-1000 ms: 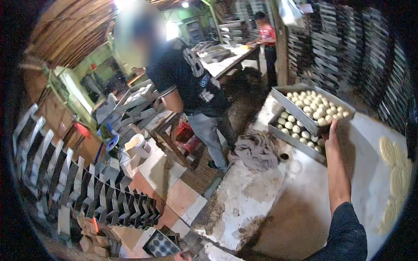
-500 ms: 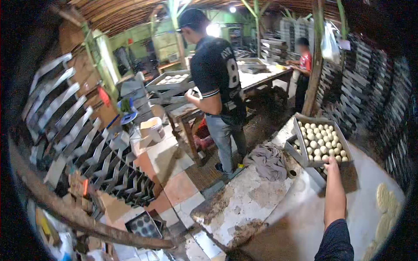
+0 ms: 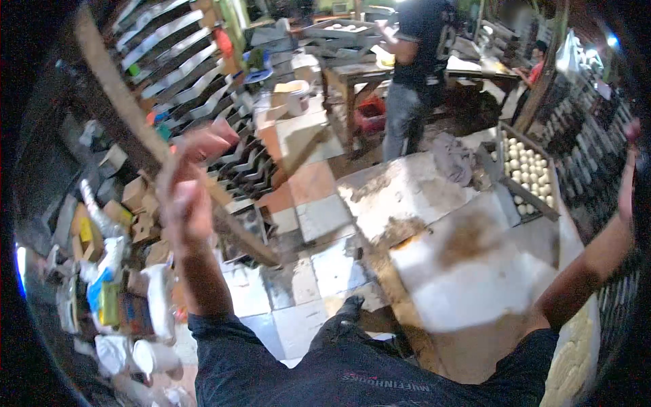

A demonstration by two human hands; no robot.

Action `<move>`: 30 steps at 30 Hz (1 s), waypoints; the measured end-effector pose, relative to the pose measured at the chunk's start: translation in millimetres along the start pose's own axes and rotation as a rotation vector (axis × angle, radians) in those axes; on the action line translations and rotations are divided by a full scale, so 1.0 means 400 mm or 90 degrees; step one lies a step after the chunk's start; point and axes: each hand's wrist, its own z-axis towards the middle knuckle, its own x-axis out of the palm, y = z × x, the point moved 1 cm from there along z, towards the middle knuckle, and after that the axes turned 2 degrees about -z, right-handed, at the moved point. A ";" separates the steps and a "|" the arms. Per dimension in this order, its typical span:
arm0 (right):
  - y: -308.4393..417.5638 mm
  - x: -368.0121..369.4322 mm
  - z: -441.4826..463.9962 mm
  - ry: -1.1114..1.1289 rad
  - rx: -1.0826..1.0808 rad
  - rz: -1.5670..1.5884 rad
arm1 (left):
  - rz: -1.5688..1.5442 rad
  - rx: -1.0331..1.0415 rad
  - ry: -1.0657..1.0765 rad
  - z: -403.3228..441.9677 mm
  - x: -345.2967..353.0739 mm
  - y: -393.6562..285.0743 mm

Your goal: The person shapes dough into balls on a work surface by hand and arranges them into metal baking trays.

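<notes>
My left hand (image 3: 193,183) is raised on the left, blurred by motion, with its fingers reaching out and nothing visible in them. Behind it are a wooden beam and stacked metal trays. At the far right edge my right hand (image 3: 630,176) is also lifted and smeared, so its fingers are unclear. It is nearest to a grey metal tray (image 3: 532,197) holding rows of round pale dough balls (image 3: 525,163). That tray rests on another at the back corner of the worktable (image 3: 468,292). Flattened dough (image 3: 573,353) lies along the table's right side.
A person (image 3: 420,61) stands at a wooden table (image 3: 346,71) bearing trays; another person (image 3: 536,64) is farther right. A crumpled cloth (image 3: 451,159) lies beside the dough tray. A wooden beam (image 3: 119,78) crosses the left. Boxes (image 3: 139,197) and white buckets (image 3: 152,356) crowd the lower left.
My right hand has left the tray's near edge and swung up to the right. My left hand has come into view, raised. The view has tilted down and turned left.
</notes>
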 end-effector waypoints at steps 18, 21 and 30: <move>0.639 0.689 -0.166 0.501 -0.556 0.411 | 0.060 0.241 0.427 -0.234 -0.093 -0.783; 0.687 0.798 -0.157 0.508 -0.602 0.443 | 0.109 0.238 0.404 -0.292 -0.181 -0.790; 0.842 1.203 -0.139 0.498 -0.678 0.526 | 0.294 0.225 0.274 -0.434 -0.511 -0.817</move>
